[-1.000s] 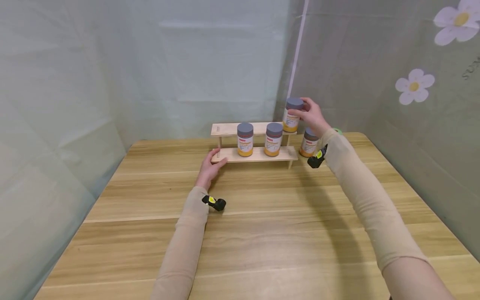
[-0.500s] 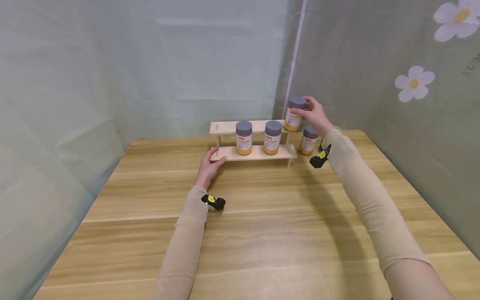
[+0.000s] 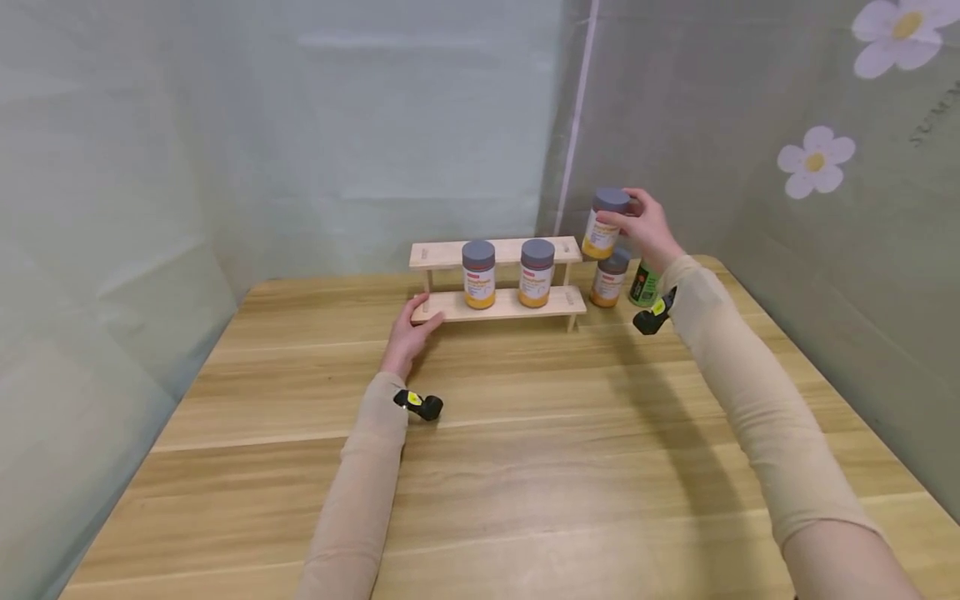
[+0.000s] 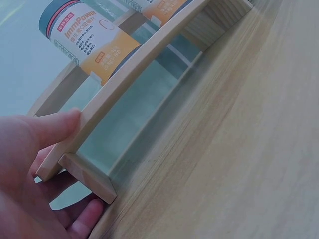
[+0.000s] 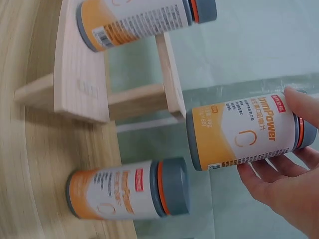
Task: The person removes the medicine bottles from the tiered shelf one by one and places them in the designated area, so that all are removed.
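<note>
Right hand (image 3: 648, 230) pinches jar (image 3: 598, 240) just right of upper shelf (image 3: 444, 254). Left hand (image 3: 405, 340) grips lower shelf (image 3: 507, 307) at left end. Two other jars (image 3: 479, 279) stand on lower shelf.

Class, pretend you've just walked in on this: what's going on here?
A person is handling jars at a small two-tier wooden rack. Their right hand holds one jar in the air beside the right end of the upper shelf, while their left hand grips the left end of the lower shelf. Two matching jars stand on that lower shelf. A fourth jar stands on the table, right of the rack, with a partly hidden green container beside it.
</note>
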`<control>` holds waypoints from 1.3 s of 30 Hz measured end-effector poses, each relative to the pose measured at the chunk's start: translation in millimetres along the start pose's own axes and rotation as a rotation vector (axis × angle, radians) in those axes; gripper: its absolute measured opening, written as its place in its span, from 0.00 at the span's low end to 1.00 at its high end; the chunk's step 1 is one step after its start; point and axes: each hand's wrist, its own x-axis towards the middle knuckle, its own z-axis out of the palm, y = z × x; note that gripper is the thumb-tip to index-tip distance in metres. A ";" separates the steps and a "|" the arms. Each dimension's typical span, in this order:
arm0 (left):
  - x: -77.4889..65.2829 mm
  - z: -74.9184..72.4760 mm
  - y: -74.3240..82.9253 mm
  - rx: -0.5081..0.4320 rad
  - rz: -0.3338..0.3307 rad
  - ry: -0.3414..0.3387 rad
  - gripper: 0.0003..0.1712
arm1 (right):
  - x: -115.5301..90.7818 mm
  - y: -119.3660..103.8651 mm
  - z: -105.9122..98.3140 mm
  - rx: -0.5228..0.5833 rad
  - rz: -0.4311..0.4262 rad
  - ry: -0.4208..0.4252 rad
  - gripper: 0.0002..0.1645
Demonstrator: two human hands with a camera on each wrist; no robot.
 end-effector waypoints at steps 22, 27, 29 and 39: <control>-3.7 -7.2 0.6 -0.003 -0.022 -0.007 0.37 | -7.1 4.8 -37.0 0.040 -0.019 0.016 0.40; -4.3 -5.8 1.6 -0.015 -0.018 -0.004 0.36 | -8.6 7.9 -46.6 0.090 -0.028 0.029 0.38; -4.9 -5.3 1.8 -0.020 -0.018 0.001 0.36 | -9.7 9.3 -50.1 0.086 -0.032 0.038 0.38; -6.6 -4.0 0.6 -0.016 -0.011 -0.002 0.36 | -19.8 19.8 -70.2 0.245 -0.069 0.102 0.35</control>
